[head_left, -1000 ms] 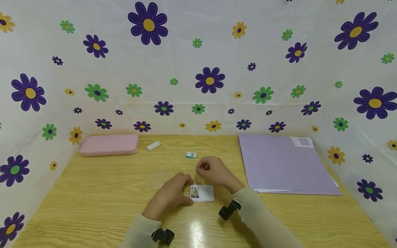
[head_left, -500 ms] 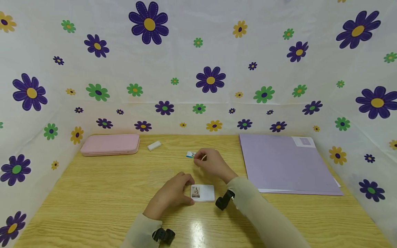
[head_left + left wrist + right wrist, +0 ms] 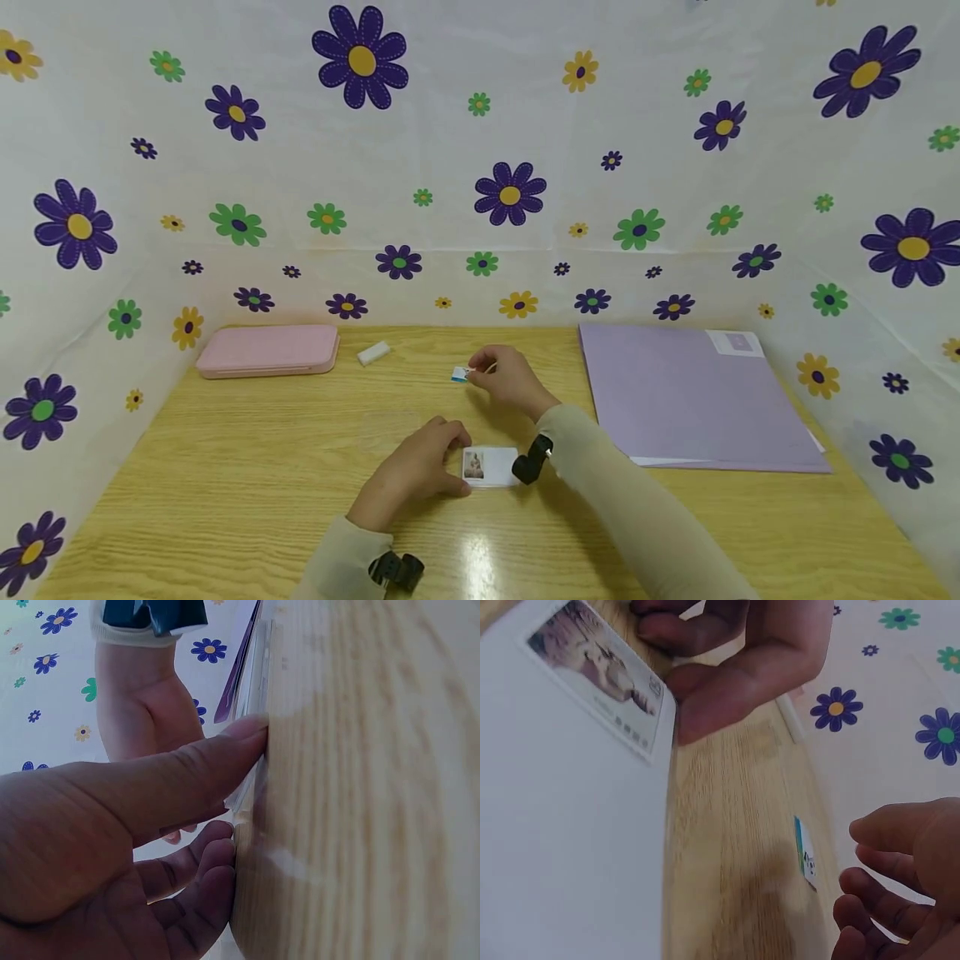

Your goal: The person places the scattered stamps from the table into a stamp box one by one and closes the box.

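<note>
Pinched at its left end by the left hand (image 3: pixel 412 471), the flat white rectangular card (image 3: pixel 497 467) lies near; farther off, the right hand (image 3: pixel 508 382) — fingers parted, seemingly empty — hovers by the small blue-and-white paper-like rectangle (image 3: pixel 458 374), which clumsy fingertips might crease.

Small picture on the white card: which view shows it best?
The right wrist view: the small picture appears largest on the white card. The head view shows it tiny; the left wrist view doesn't show its face.
</note>
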### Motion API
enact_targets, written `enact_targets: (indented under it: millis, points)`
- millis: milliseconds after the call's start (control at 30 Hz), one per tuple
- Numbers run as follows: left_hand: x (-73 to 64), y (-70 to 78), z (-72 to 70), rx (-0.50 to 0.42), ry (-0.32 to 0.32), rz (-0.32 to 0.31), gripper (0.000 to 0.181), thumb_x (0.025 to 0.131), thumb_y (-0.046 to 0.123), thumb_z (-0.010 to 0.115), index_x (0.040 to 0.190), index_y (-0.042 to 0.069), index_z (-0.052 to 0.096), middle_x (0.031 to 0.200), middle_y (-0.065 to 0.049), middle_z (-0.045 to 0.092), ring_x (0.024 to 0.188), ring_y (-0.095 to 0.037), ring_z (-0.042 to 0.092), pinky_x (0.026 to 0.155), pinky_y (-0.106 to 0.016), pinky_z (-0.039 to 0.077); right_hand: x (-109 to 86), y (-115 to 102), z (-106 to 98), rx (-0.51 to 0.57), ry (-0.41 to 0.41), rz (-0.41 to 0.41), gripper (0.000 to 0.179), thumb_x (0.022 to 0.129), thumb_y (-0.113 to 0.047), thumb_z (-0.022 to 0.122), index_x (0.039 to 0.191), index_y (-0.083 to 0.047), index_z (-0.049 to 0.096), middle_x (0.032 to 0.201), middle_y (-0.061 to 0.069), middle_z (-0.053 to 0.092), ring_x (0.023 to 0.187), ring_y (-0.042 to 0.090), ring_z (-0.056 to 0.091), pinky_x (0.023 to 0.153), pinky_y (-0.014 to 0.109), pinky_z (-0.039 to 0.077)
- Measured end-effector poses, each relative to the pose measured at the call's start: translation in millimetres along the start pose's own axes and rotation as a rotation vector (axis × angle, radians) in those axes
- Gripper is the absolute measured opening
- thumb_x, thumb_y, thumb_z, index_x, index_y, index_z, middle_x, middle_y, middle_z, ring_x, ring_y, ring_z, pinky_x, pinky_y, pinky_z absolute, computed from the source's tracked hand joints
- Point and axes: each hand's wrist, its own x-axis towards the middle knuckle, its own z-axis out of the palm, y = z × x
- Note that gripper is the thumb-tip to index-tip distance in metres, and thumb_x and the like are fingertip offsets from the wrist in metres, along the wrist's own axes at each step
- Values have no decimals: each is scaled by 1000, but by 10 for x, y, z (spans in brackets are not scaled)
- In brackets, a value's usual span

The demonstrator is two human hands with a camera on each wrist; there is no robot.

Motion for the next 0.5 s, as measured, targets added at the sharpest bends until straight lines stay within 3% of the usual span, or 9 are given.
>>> enact_targets:
  millis: [500]
  points:
    - [0, 31, 8, -13, -5, -18, 48, 72, 18, 90, 110, 10, 62, 101, -4, 51, 86, -19, 47, 80, -40, 44, 234, 98, 39, -115, -21, 36, 15, 93, -14, 69, 106, -6, 69, 96, 5, 61, 88, 20, 54, 77, 31, 49]
